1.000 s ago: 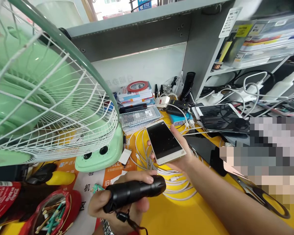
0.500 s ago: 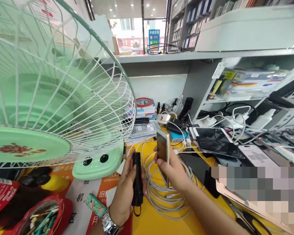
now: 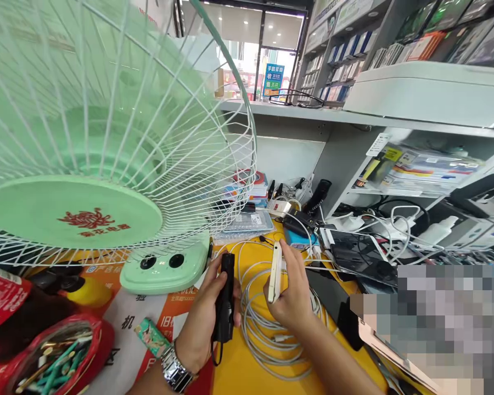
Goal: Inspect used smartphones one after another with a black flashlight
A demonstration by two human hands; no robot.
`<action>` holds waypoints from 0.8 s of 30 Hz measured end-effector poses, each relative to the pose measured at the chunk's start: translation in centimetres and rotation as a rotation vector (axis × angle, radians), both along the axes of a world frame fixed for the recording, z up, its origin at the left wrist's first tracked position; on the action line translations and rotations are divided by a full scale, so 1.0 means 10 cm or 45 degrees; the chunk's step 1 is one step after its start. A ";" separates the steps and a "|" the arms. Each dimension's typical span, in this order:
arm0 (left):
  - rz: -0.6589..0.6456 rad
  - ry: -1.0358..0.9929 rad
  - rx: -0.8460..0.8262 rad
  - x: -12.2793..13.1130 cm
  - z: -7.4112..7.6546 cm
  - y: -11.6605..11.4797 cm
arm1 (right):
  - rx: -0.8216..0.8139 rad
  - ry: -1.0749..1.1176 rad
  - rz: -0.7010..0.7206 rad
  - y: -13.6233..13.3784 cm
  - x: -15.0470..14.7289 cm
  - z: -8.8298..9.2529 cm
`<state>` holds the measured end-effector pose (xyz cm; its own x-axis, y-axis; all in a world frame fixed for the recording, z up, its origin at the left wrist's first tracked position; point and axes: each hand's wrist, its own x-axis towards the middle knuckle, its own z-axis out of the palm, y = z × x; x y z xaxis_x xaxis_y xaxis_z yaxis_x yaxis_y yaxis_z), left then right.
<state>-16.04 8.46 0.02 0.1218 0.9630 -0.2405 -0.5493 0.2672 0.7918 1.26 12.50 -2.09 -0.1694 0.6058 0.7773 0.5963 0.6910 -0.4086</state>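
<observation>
My left hand [image 3: 203,329] is closed around a black flashlight [image 3: 226,296], which stands upright with a cord hanging from its lower end. A metal wristwatch [image 3: 176,367] sits on that wrist. My right hand [image 3: 290,291] pinches a gold-framed smartphone [image 3: 275,272], turned edge-on so its screen is hidden. Below and between my hands lies a coil of white cables [image 3: 263,329] on a yellow desk surface [image 3: 247,373]. Neither hand touches the coil, as far as I can tell.
A large green electric fan [image 3: 74,214] with a white wire guard fills the left side. A red pouch [image 3: 57,356] holds swabs at lower left. Tablets and tangled chargers [image 3: 358,255] lie to the right, beneath grey shelves [image 3: 379,164]. A pixelated patch covers the lower right.
The view has swung up and left. The flashlight has turned from lying sideways to upright, and the phone has rotated from face-up to edge-on.
</observation>
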 end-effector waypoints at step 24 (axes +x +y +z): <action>0.190 1.121 0.728 0.02 -0.07 -0.15 | 0.033 -0.315 -0.088 0.01 -0.04 -0.08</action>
